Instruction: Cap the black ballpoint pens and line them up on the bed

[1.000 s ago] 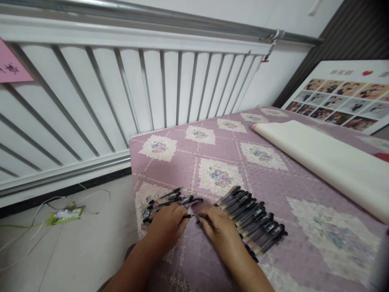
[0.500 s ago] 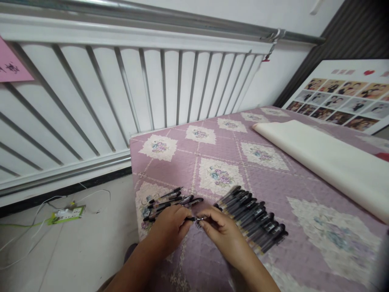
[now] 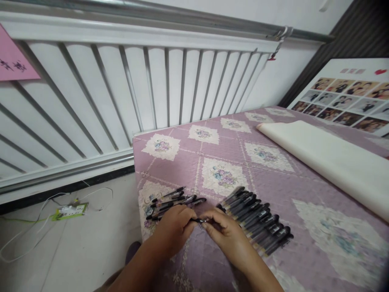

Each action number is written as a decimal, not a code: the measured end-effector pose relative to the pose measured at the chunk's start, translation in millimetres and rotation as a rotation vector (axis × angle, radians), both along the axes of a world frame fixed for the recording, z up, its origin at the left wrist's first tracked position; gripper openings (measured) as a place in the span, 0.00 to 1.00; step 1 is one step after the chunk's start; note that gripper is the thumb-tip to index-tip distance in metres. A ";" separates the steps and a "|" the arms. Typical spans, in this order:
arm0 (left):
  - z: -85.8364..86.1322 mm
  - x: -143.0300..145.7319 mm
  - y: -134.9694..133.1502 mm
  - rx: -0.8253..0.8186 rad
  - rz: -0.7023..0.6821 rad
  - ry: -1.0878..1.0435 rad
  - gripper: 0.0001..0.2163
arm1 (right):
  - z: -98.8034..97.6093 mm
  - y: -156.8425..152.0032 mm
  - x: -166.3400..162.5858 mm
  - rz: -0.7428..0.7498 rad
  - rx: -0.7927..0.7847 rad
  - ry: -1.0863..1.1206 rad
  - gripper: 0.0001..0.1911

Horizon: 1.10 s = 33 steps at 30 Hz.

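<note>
Between my two hands is a pen (image 3: 198,220), its black end showing at my left fingertips and a small shiny tip at my right. My left hand (image 3: 176,227) is closed round the dark body, most of which the fingers hide. With thumb and forefinger, my right hand (image 3: 225,231) pinches the shiny end. Several black pens (image 3: 170,200) lie loosely just beyond my left hand. To the right of my right hand, a neat row of capped clear-barrelled pens (image 3: 258,217) lies side by side on the purple floral cloth (image 3: 219,259).
A cream roll or folded sheet (image 3: 322,158) lies on the right of the cloth. Behind it leans a photo board (image 3: 349,97). A white radiator (image 3: 173,89) runs along the wall. On the floor at left sit a power strip (image 3: 69,211) and loose cables.
The camera view has shifted slightly. Both hands stay together on the pen, with the black part now reaching closer to my right fingertips. The pens on the cloth have not moved.
</note>
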State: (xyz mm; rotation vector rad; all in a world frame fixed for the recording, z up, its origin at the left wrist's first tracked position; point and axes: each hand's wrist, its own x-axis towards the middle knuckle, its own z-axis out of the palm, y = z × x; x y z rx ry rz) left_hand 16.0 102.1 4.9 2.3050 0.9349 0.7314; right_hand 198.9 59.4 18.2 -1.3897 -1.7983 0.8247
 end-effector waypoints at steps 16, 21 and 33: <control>-5.0 4.2 -1.9 0.080 0.023 -0.007 0.03 | 0.3 0.0 -4.7 -0.040 0.087 -0.197 0.08; -8.2 4.6 -1.5 0.103 0.008 -0.018 0.03 | 2.1 -1.3 -6.6 -0.046 0.053 -0.150 0.05; -6.2 5.7 -2.9 0.086 0.010 -0.008 0.03 | 3.1 -2.0 -9.5 -0.092 -0.018 -0.102 0.06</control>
